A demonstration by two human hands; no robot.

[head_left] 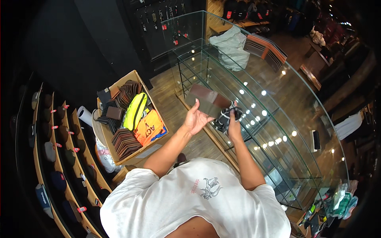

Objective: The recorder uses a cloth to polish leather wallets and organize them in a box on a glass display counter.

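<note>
A brown leather wallet [205, 94] is spread open in front of me, over the near edge of the glass case. My left hand [194, 121] grips its near left edge, thumb on top and the other fingers partly underneath. In my right hand [234, 126] is a bunched black cloth with white lines [223, 122], pressed close to the wallet's right end. The cloth hides that corner of the wallet and some of my right fingers.
To my left stands a cardboard box [131, 155] of wallets with a yellow pouch [135, 111] and an orange bag [149, 129]. Capped shelves [62, 174] line the far left. The glass display case [274, 119] bears a white plastic bag [233, 47] and a wallet row [265, 51].
</note>
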